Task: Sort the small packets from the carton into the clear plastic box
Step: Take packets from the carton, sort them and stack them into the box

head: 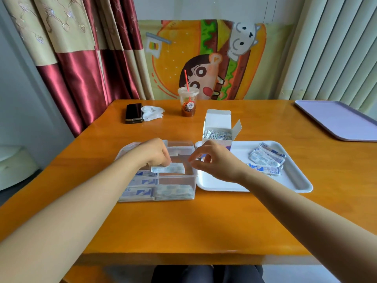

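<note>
Grip: your left hand [155, 153] pinches one small packet [173, 168] near its left end, fingers curled over it, above the clear plastic box [180, 142].
Other hand: your right hand [216, 160] hovers just beside the box's right rim, thumb and forefinger apart, holding nothing.
Packet position: it lies roughly level over the box's middle, above the stacks [140, 190] filed in the near compartments.
Supply: more packets stand in the open carton [217, 121] on the white tray [220, 184]; a loose heap [266, 158] lies toward the tray's right.
Handling: judge the packet feather-light, thin, floppy and slick-wrapped; it likely droops from a corner hold.
Where to hold: pinch gently across a short end or the flat middle, then lay it flat on its matching stack.
</note>
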A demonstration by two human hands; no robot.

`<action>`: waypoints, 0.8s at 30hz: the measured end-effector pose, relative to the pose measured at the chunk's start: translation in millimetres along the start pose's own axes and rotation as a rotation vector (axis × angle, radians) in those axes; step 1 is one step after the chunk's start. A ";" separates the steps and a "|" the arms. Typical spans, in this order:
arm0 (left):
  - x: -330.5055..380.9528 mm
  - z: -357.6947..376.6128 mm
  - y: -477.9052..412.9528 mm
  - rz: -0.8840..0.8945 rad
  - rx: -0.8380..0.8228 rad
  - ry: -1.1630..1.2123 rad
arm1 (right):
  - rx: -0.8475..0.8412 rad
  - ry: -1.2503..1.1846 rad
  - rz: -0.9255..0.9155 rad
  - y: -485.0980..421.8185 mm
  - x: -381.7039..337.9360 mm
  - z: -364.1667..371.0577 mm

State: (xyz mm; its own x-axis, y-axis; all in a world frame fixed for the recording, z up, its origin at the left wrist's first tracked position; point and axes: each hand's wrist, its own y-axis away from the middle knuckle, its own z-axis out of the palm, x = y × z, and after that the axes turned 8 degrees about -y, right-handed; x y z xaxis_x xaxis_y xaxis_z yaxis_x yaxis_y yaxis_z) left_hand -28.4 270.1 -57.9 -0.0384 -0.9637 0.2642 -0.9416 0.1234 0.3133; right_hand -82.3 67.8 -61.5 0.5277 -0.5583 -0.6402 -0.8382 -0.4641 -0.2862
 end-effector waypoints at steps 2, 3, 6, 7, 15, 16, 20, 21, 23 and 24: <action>5.7 4.5 -6.9 -0.021 -0.066 -0.107 | -0.015 0.004 -0.003 0.4 -1.9 -0.1; 8.0 6.6 -9.7 -0.032 -0.093 -0.153 | -0.020 0.007 0.003 0.0 -2.3 -0.7; 11.5 12.3 -15.7 -0.027 -0.143 -0.204 | -0.037 0.005 0.014 -2.0 -1.6 -2.5; 12.3 15.0 -16.6 -0.010 -0.146 -0.192 | -0.044 0.005 0.016 -2.2 -1.4 -2.4; 19.0 19.0 -11.4 0.129 -0.198 -0.100 | -0.083 -0.017 0.020 0.7 0.9 -0.4; 20.9 18.1 -9.8 0.150 -0.199 -0.108 | -0.084 -0.017 0.026 0.4 1.2 -0.4; 29.8 20.6 -3.4 0.161 -0.233 -0.136 | -0.089 -0.001 0.035 -0.2 2.6 0.6; 30.8 20.9 -1.7 0.150 -0.239 -0.131 | -0.092 -0.005 0.043 0.3 2.9 0.5; 31.3 19.3 1.9 0.131 -0.261 -0.127 | -0.100 -0.019 0.054 1.5 4.1 0.1; 31.1 17.4 4.7 0.125 -0.266 -0.130 | -0.106 -0.025 0.056 1.9 4.6 0.2</action>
State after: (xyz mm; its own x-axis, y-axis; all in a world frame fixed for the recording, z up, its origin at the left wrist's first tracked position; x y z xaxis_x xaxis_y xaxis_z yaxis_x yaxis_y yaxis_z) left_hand -39.9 236.6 -64.1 -0.2071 -0.9572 0.2023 -0.8069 0.2840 0.5179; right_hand -81.5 64.5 -65.1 0.4758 -0.5684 -0.6712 -0.8464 -0.5033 -0.1738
